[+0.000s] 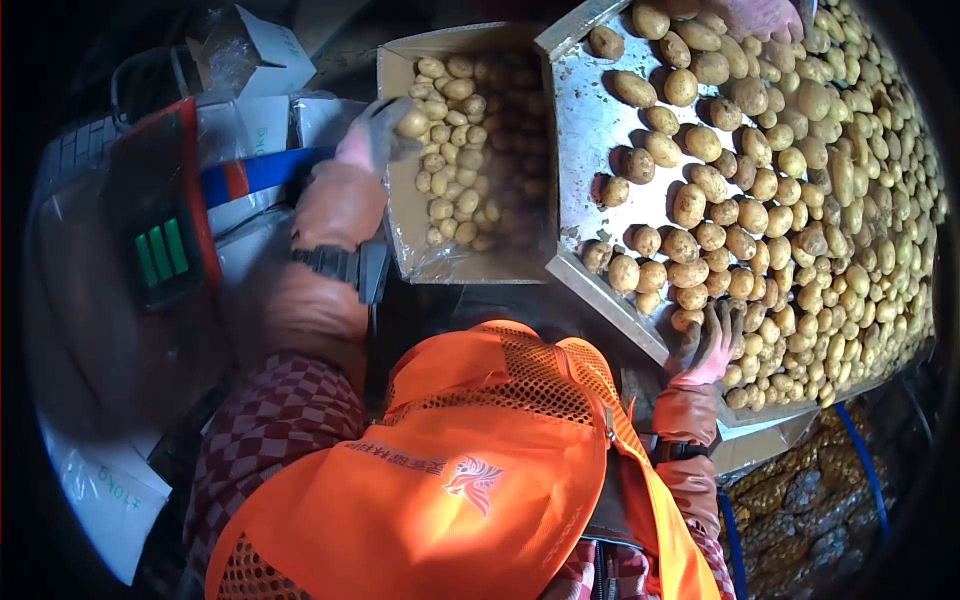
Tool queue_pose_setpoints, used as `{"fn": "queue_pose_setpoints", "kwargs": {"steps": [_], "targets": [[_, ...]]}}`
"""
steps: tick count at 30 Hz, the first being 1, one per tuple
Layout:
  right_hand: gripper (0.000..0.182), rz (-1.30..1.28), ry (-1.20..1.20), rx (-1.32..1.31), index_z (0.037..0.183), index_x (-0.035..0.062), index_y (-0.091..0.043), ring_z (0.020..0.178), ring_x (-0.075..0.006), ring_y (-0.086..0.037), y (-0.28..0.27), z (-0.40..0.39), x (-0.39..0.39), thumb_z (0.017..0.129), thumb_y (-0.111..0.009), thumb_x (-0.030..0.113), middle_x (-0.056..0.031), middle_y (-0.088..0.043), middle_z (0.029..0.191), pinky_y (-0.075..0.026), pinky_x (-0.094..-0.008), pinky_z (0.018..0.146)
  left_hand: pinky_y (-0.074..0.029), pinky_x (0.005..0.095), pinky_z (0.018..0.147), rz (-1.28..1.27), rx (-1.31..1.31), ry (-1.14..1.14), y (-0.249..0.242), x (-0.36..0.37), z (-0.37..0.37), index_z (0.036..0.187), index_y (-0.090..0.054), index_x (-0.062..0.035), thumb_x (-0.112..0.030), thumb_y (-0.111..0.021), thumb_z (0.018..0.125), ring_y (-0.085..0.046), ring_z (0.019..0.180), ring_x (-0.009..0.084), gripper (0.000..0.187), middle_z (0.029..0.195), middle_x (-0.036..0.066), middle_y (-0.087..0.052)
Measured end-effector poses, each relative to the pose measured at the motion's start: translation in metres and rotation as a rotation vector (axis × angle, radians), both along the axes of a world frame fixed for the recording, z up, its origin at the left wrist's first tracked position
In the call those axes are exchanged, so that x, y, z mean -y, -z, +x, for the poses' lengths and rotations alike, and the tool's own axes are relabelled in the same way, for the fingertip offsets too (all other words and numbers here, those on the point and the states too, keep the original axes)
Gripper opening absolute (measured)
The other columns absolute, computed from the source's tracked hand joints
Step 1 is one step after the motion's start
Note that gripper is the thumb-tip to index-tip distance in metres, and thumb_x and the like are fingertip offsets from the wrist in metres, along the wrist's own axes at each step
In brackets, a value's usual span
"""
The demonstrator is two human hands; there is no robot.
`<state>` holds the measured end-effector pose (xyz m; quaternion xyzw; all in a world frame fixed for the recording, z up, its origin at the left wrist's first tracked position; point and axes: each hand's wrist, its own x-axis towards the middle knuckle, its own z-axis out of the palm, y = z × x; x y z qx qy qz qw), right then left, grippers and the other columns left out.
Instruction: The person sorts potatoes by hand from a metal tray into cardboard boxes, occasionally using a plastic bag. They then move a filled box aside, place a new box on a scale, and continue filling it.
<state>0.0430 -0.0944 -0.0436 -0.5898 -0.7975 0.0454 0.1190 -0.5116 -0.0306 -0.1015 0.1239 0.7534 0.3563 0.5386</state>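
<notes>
My left hand (372, 138), in a pink and grey work glove, is at the left rim of an open cardboard box (470, 268). Its thumb and fingers close around a potato (412, 124) over the box. Many small potatoes (455, 165) lie inside, the right half of them in shadow. My right hand (708, 345), gloved alike, rests at the lower edge of the heap of potatoes (790, 300) on the metal sorting table (590, 150). Its fingers are stretched out and touch potatoes there; I see none gripped.
Another person's pink-gloved hand (762, 16) reaches onto the heap at the top. On the left stand a device with a green display (162, 252) and white cartons (265, 55). Filled net bags (810, 500) lie at lower right. The table's metal rim (610, 307) adjoins the box.
</notes>
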Motion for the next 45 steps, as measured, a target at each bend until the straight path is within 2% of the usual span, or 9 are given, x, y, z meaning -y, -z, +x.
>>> {"fn": "queue_pose_setpoints", "kwargs": {"steps": [7, 9, 11, 15, 22, 26, 33, 37, 45], "targets": [[0.033, 0.017, -0.047, 0.025, 0.119, 0.0024, -0.064, 0.127, -0.0449, -0.049, 0.007, 0.007, 0.005, 0.09, -0.06, 0.02, -0.0183, -0.061, 0.127, -0.04, -0.0529, 0.107, -0.056, 0.0287, 0.072, 0.254, 0.515, 0.276, -0.094, 0.012, 0.073, 0.139, -0.052, -0.0077, -0.052, -0.047, 0.1, -0.07, 0.088, 0.0255, 0.06, 0.114, 0.014, -0.068], [0.033, 0.022, -0.077, 0.057, 0.119, 0.0027, -0.064, 0.128, -0.0445, -0.048, 0.008, 0.012, 0.006, 0.09, -0.059, 0.019, -0.0176, -0.061, 0.128, -0.039, -0.0521, 0.108, -0.056, 0.0348, 0.075, 0.134, 0.173, 0.297, -0.09, -0.002, 0.088, 0.128, -0.062, -0.0146, -0.05, -0.057, 0.096, -0.07, 0.085, 0.0199, 0.048, 0.104, 0.011, -0.07], [0.033, 0.01, -0.042, 0.058, 0.119, 0.003, -0.064, 0.129, -0.0444, -0.047, 0.01, 0.011, 0.008, 0.09, -0.059, 0.017, -0.0172, -0.061, 0.129, -0.038, -0.0516, 0.109, -0.055, 0.0362, 0.08, 0.229, -0.393, 0.56, 0.044, 0.018, 0.068, 0.127, -0.064, -0.0192, -0.049, -0.056, 0.096, -0.07, 0.087, 0.0245, 0.044, 0.103, 0.011, -0.071], [0.033, 0.013, -0.022, 0.041, 0.119, 0.0033, -0.064, 0.13, -0.0444, -0.047, 0.007, 0.007, 0.008, 0.088, -0.061, 0.012, -0.0168, -0.061, 0.129, -0.038, -0.0512, 0.109, -0.045, 0.0439, 0.101, 0.245, -1.118, 1.002, 0.075, 0.091, 0.078, 0.138, -0.053, -0.0183, -0.027, -0.058, 0.093, -0.057, 0.119, 0.0358, 0.046, 0.127, 0.018, -0.062], [0.033, 0.053, -0.046, 0.011, 0.117, 0.0024, -0.064, 0.124, -0.045, -0.052, 0.001, -0.001, 0.004, 0.086, -0.062, 0.012, -0.0195, -0.063, 0.123, -0.042, -0.0532, 0.104, -0.05, 0.0447, 0.093, -0.401, -0.753, 0.862, 0.066, 0.088, 0.097, 0.12, -0.064, -0.0146, -0.024, -0.05, 0.097, -0.065, 0.105, 0.0331, 0.029, 0.117, 0.017, -0.066], [0.031, 0.031, -0.022, 0.02, 0.117, 0.002, -0.064, 0.126, -0.0446, -0.05, 0.002, 0.0, 0.007, 0.089, -0.059, 0.014, -0.0194, -0.062, 0.126, -0.04, -0.0528, 0.106, -0.052, 0.041, 0.088, -0.262, -0.97, 1.034, 0.106, 0.099, 0.131, 0.123, -0.064, -0.0153, -0.024, -0.054, 0.096, -0.065, 0.103, 0.0307, 0.031, 0.105, 0.016, -0.068], [0.034, 0.008, -0.009, 0.008, 0.12, 0.002, -0.064, 0.13, -0.0441, -0.046, -0.001, 0.002, 0.006, 0.091, -0.056, 0.018, -0.02, -0.06, 0.129, -0.037, -0.0521, 0.11, -0.052, 0.0352, 0.089, -0.09, -0.361, 0.591, 0.091, 0.092, 0.099, 0.137, -0.053, -0.0126, -0.017, -0.065, 0.092, -0.065, 0.103, 0.023, 0.046, 0.116, 0.012, -0.065], [0.033, -0.001, 0.019, 0.025, 0.119, 0.0028, -0.064, 0.13, -0.0438, -0.046, -0.004, -0.002, 0.008, 0.091, -0.057, 0.019, -0.0193, -0.059, 0.129, -0.037, -0.052, 0.109, -0.05, 0.0264, 0.09, 0.262, 0.638, -0.049, 0.048, 0.101, 0.081, 0.142, -0.049, -0.0147, -0.016, -0.064, 0.096, -0.059, 0.11, 0.0173, 0.048, 0.127, 0.001, -0.059], [0.032, -0.006, 0.037, 0.034, 0.118, 0.0036, -0.065, 0.132, -0.0428, -0.045, 0.003, 0.007, 0.01, 0.091, -0.058, 0.02, -0.0184, -0.059, 0.131, -0.037, -0.0516, 0.11, -0.048, 0.0226, 0.08, 0.234, 0.606, -0.031, -0.04, 0.097, 0.078, 0.144, -0.049, -0.0158, -0.032, -0.07, 0.091, -0.057, 0.1, 0.01, 0.06, 0.12, 0.0, -0.062]]}}
